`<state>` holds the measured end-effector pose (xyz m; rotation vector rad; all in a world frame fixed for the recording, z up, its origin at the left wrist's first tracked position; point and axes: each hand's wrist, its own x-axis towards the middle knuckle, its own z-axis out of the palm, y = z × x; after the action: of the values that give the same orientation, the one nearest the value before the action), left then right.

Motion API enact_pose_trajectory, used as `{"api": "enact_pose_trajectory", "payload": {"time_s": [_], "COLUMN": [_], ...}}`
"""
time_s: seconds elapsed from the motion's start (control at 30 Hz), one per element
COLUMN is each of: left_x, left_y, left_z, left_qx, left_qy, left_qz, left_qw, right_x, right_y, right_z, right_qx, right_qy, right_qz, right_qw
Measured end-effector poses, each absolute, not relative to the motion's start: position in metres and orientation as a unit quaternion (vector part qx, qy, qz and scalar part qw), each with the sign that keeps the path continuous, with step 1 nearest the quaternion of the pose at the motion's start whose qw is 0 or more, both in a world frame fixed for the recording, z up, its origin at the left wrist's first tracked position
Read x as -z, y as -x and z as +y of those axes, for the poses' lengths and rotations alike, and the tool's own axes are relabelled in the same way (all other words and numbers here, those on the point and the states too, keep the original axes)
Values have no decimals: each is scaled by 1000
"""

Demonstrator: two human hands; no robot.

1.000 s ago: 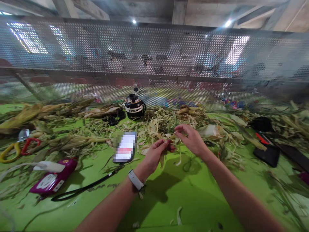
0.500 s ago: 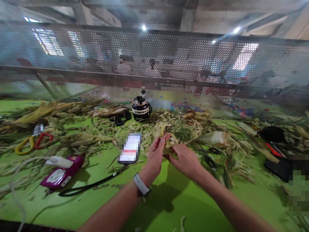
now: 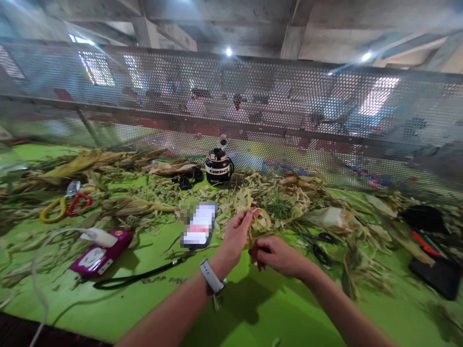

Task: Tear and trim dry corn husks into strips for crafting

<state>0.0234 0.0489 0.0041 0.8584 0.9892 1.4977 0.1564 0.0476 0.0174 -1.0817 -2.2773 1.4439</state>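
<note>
Leftmost on the green tabletop (image 3: pixel 108 313), scissor handles, one loop yellow (image 3: pixel 54 210) and one red (image 3: pixel 80 204), lie among dry corn husks (image 3: pixel 87 163). Just right of them and closer to the person sits a magenta box (image 3: pixel 103 255) with a white plug (image 3: pixel 99 237) on it, a pale cable trailing off. Next comes a smartphone (image 3: pixel 200 225), its screen blurred, with a black strap (image 3: pixel 137 278) running back toward the box. Behind it stands a black flask marked ENERGY (image 3: pixel 217 168), upright with its top fitted, so its contents do not show. The left hand (image 3: pixel 233 236), with a white watch strap (image 3: pixel 211 276) at its wrist, pinches a strip of corn husk (image 3: pixel 250 230) between thumb and fingers. The strip's long axis runs from that pinch down toward the right hand (image 3: pixel 273 253), which is lower and closer to the body; its fingers are curled together, though whether they grip the strip's lower end I cannot tell. Beyond both hands is a heap of husk shreds (image 3: pixel 258 188). Farther right lie black scissors (image 3: pixel 320 253), a broad pale husk (image 3: pixel 334 218), then an orange-red tool (image 3: pixel 427 243) beside a dark flat object (image 3: pixel 439 274)
</note>
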Motion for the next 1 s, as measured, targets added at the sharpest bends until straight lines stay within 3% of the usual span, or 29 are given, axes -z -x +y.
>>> {"api": "enact_pose_trajectory", "payload": {"time_s": [0.3,0.4,0.5,0.57,0.67,0.77,1.0], "left_x": [-9,-10,-11,-13,-14,-14,-14], "left_y": [-19,-17,-17,-18,-20,-19,-14], "left_z": [48,48,46,45,44,46,47], "left_qx": [-590,-576,-554,-542,-536,-536,-509], "left_qy": [-380,-371,-400,-435,-469,-481,-519], "left_qz": [412,414,404,384,370,374,386], "left_qw": [581,599,607,608,596,584,568], "right_x": [-32,-52,-61,-59,-49,-44,-45], "right_y": [-164,-176,-185,-186,-184,-180,-179], "right_z": [45,48,56,63,69,69,69], "right_qx": [-479,-424,-259,-203,-290,-365,-359], "right_qy": [348,384,461,480,449,416,394], "right_qz": [-802,-802,-792,-794,-809,-799,-815], "right_qw": [79,171,305,312,245,234,228]}}
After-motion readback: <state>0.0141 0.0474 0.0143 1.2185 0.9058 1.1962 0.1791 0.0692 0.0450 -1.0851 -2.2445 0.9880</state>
